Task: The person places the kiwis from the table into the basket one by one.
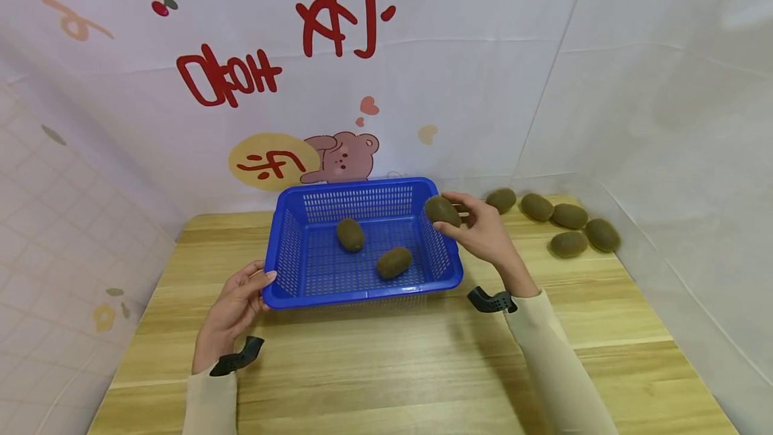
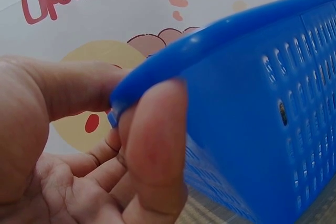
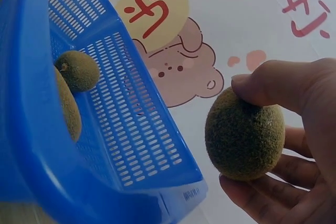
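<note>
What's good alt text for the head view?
A person's right hand holds a kiwi near the right rim of a blue basket while the left hand grips its near left corner. Two kiwis lie inside; five more lie right of it on the wooden table.

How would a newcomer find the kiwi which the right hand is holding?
Find the blue basket, then the right hand at its right end. That hand grips the kiwi, the only one held: two others lie in the basket, five on the table.
</note>
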`<action>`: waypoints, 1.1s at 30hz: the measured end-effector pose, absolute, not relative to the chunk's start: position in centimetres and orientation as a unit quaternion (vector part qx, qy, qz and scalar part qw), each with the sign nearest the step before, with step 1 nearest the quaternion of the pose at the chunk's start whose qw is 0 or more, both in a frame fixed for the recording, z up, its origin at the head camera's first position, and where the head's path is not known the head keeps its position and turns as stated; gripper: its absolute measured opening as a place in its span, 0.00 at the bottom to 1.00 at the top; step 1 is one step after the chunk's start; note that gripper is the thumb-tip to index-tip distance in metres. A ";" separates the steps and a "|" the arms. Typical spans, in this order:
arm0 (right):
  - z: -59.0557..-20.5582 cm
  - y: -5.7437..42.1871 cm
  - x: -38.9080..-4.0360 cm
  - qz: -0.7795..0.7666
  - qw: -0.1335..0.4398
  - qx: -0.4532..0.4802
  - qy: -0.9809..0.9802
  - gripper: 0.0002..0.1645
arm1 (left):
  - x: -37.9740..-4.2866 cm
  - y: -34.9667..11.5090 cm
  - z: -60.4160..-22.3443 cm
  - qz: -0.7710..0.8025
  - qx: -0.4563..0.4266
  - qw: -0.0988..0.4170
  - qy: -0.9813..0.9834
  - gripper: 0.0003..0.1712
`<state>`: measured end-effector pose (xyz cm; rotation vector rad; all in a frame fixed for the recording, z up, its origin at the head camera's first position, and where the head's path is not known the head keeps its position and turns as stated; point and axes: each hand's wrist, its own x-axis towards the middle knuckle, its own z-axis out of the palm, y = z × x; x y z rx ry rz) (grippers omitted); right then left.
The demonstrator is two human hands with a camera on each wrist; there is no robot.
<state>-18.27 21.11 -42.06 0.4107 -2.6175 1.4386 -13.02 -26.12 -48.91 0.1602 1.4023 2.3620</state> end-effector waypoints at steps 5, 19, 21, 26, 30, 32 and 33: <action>-42.0 20.6 -18.4 0.463 0.066 0.147 -0.871 0.38 | -12.9 -26.0 -48.4 0.824 0.048 0.182 0.535 0.10; -42.3 19.9 -18.9 0.435 0.090 0.170 -0.880 0.37 | -12.6 -24.8 -45.5 0.678 -0.052 0.126 0.723 0.28; -42.3 19.8 -19.0 0.436 0.088 0.175 -0.878 0.37 | -12.6 -24.7 -45.3 0.668 -0.055 0.125 0.732 0.29; -42.5 19.8 -18.9 0.446 0.067 0.175 -0.875 0.37 | -12.6 -24.7 -45.3 0.668 -0.056 0.129 0.731 0.29; -42.5 20.0 -18.7 0.438 0.062 0.175 -0.879 0.42 | -12.6 -24.8 -45.4 0.672 -0.056 0.133 0.727 0.29; -42.4 20.1 -18.6 0.431 0.064 0.176 -0.883 0.46 | -12.6 -24.9 -45.4 0.670 -0.056 0.134 0.728 0.29; -42.3 20.1 -18.5 0.425 0.065 0.177 -0.885 0.48 | -12.6 -25.0 -45.4 0.668 -0.056 0.135 0.730 0.30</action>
